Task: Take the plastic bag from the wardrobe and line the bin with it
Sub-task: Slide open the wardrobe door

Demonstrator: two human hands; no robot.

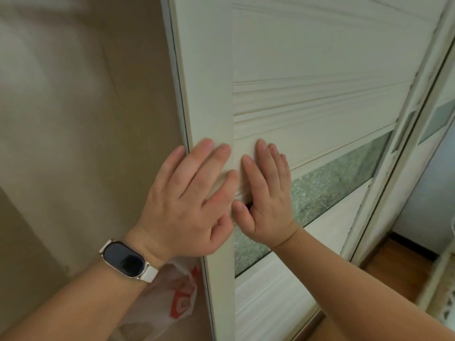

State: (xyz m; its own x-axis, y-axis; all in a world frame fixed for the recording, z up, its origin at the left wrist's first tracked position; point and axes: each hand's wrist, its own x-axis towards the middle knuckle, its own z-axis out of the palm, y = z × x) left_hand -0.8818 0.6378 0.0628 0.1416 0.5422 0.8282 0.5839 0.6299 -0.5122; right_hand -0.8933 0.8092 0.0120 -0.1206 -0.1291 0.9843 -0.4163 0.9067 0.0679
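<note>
Here both hands lie flat on the pale sliding wardrobe door point(320, 57) in the middle of the frame. The left hand point(187, 200), with a dark-faced watch point(124, 260) on a white strap at its wrist, presses its palm over the door's left stile, its fingers point(209, 156) spread and reaching to the door's leading edge. The right hand point(268, 193) lies just beside it, palm on the slatted panel and over the top of the frosted glass strip point(332, 178), fingers together and straight. Neither hand grips anything; both are open and simply pushing on the door.

The plastic bag point(170, 296) shows at the lower middle of the frame, below the left wrist and left of the door's edge, inside the opened part of the wardrobe. It is thin, crumpled, translucent white film with a red-orange printed patch. It should be very light, limp and rustling, with no stiffness to hold a shape, and a little slippery between dry fingers. A pinch on a bunched fold near its top, or on a handle loop if it has one, looks the safest hold; I cannot tell from here where the handles or the mouth are. It could snag or tear if dragged against the door edge.

The red patch carries pale shapes that may be letters, but they are too creased and cropped to read. No other writing is legible. The bin is not in view.
</note>
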